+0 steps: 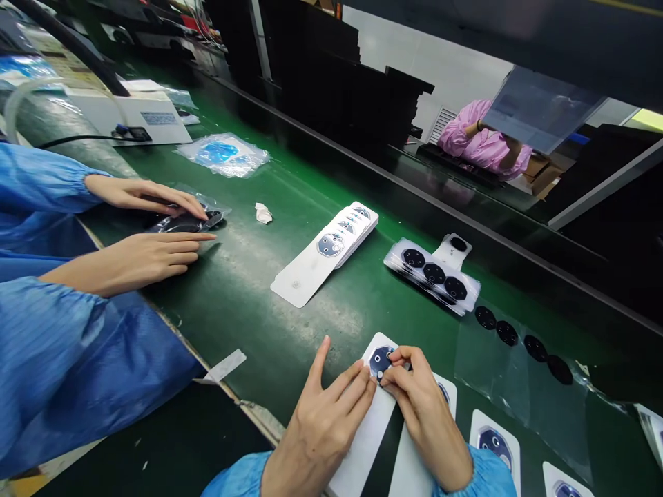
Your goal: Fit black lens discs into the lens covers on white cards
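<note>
Currently, both of the person's hands work at the near edge of the green workbench (pixel 233 276). The dark octagonal plate (pixel 380 360) lies on the far end of a white card (pixel 365 445), directly between the fingertips of both hands. The left hand (pixel 331 417) rests its fingertips on the card's left side, one finger spread away from the others; its thumb is hidden, so whether it grips cannot be told. The right hand (pixel 422 407) has thumb and forefinger brought together at the plate's right edge; what, if anything, is pinched cannot be told.

A second white card (pixel 407 462) lies beneath the right hand. Farther off, centrally, is a stack of white cards (pixel 324 255) bearing similar plates. To its right is a stack of clear films (pixel 432 276) with black discs. On the left, a co-worker's two hands (pixel 137 259) rest at a clear bag (pixel 179 222).
</note>
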`<state>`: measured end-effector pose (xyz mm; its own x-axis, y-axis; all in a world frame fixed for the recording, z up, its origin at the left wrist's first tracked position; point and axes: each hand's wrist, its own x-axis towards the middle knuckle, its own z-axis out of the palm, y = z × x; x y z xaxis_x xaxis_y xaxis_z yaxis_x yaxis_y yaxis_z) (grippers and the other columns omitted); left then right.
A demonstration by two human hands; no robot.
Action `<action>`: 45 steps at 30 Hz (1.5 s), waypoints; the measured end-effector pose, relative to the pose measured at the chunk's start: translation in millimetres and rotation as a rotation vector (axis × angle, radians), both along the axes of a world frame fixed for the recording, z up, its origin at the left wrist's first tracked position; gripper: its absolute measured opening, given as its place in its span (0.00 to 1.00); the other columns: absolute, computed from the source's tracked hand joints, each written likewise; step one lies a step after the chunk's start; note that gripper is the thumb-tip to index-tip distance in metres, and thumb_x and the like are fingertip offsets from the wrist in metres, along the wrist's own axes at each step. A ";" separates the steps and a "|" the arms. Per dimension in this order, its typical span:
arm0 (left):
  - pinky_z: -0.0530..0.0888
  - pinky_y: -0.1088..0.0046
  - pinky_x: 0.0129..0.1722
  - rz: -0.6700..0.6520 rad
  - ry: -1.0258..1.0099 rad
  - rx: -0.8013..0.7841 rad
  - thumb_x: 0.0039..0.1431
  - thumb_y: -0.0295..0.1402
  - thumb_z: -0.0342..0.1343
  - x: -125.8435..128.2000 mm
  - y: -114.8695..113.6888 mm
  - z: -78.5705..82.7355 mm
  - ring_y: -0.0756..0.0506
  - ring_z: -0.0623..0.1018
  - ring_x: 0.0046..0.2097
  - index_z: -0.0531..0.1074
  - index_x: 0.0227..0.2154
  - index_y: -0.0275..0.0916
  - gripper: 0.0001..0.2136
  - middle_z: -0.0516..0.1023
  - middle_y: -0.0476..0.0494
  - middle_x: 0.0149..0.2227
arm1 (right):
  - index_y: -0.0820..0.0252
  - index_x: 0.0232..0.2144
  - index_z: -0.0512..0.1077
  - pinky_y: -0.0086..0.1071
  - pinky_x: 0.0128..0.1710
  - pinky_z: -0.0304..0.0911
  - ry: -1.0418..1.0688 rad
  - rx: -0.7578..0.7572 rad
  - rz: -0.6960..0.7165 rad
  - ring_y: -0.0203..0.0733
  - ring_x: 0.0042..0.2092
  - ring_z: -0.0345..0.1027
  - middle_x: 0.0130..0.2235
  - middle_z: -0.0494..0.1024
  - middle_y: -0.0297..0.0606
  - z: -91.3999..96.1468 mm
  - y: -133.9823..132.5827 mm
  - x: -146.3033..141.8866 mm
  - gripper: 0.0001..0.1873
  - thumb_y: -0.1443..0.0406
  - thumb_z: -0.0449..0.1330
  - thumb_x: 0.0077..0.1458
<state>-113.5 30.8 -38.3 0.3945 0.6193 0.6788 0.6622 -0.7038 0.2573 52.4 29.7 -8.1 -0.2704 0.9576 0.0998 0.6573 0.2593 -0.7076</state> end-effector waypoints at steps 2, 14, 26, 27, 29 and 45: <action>0.50 0.43 0.62 0.006 0.002 -0.014 0.64 0.22 0.41 -0.3 -0.7 1.4 0.46 0.77 0.45 0.73 0.39 0.34 0.13 0.80 0.44 0.38 | 0.56 0.31 0.64 0.33 0.42 0.62 0.082 -0.106 -0.047 0.40 0.45 0.63 0.43 0.63 0.39 1.4 0.2 2.7 0.10 0.70 0.46 0.61; 0.55 0.49 0.59 0.008 -0.013 -0.196 0.63 0.24 0.42 0.6 6.3 18.3 0.48 0.74 0.37 0.71 0.34 0.39 0.12 0.75 0.50 0.31 | 0.56 0.30 0.65 0.34 0.44 0.55 0.389 -0.260 -0.214 0.43 0.46 0.60 0.41 0.63 0.38 -2.0 4.3 0.1 0.11 0.59 0.48 0.62; 0.64 0.61 0.44 0.072 -0.205 -0.425 0.60 0.29 0.49 10.6 7.7 42.8 0.44 0.68 0.41 0.69 0.33 0.40 0.04 0.71 0.47 0.34 | 0.57 0.32 0.68 0.31 0.32 0.55 0.743 -0.384 -0.305 0.35 0.29 0.52 0.32 0.61 0.32 5.9 -4.3 -12.9 0.15 0.52 0.54 0.57; 0.64 0.61 0.43 0.082 -0.221 -0.416 0.59 0.29 0.50 11.4 6.5 42.5 0.44 0.68 0.41 0.69 0.33 0.40 0.04 0.71 0.47 0.34 | 0.58 0.31 0.68 0.31 0.32 0.55 0.755 -0.371 -0.316 0.35 0.29 0.52 0.32 0.62 0.33 6.2 -5.0 -13.8 0.15 0.52 0.54 0.56; 0.64 0.61 0.43 0.094 -0.243 -0.400 0.59 0.29 0.50 11.7 4.8 41.8 0.43 0.68 0.41 0.70 0.32 0.40 0.04 0.71 0.47 0.34 | 0.58 0.31 0.68 0.30 0.31 0.56 0.763 -0.341 -0.334 0.35 0.29 0.53 0.31 0.62 0.32 6.5 -5.5 -14.9 0.15 0.52 0.55 0.56; 0.56 0.52 0.56 -0.086 0.227 0.012 0.62 0.22 0.48 -10.6 19.3 24.9 0.47 0.72 0.40 0.71 0.33 0.38 0.08 0.74 0.52 0.29 | 0.55 0.28 0.70 0.42 0.46 0.57 0.167 -0.040 -0.310 0.46 0.44 0.60 0.37 0.65 0.38 -8.0 -2.4 -13.2 0.10 0.64 0.52 0.60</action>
<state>-124.1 50.1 -13.5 0.5892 0.5693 0.5733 0.6394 -0.7624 0.1000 39.1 27.4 -16.1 0.0506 0.9956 0.0789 0.5751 0.0355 -0.8173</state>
